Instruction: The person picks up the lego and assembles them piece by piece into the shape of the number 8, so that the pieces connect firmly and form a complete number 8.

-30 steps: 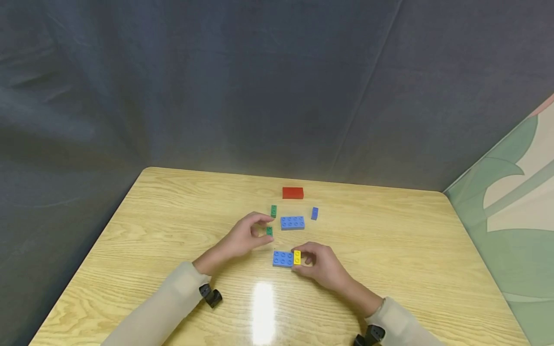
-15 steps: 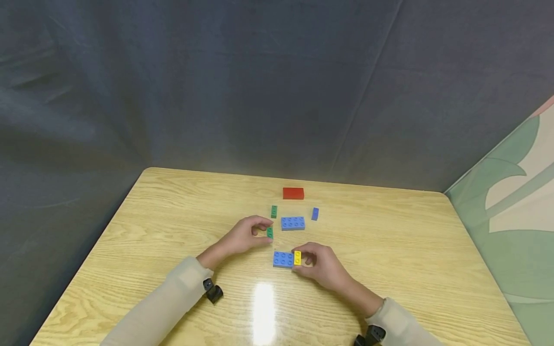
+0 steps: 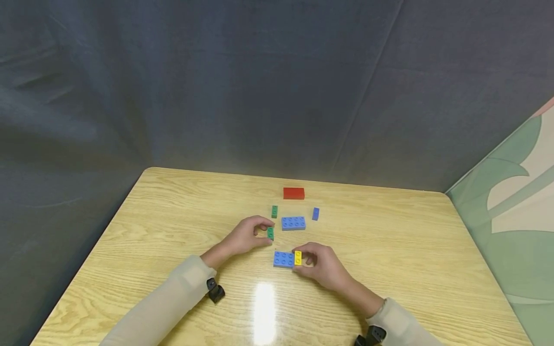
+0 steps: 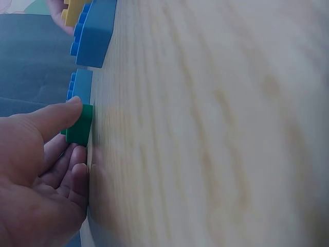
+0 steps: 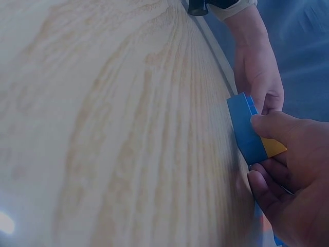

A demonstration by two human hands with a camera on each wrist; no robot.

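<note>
The left hand has closed its thumb and fingers onto the small green brick, now pinching it.

My table is pale wood grain with a glossy, glare-catching finish. The green brick and blue plate I pinch are smooth plastic. The backdrop is matt grey cloth.

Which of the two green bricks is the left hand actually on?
The nearer green brick, pinched by the left hand, just left of the yellow-capped blue brick. The other green brick lies untouched farther back, below the red brick.
</note>
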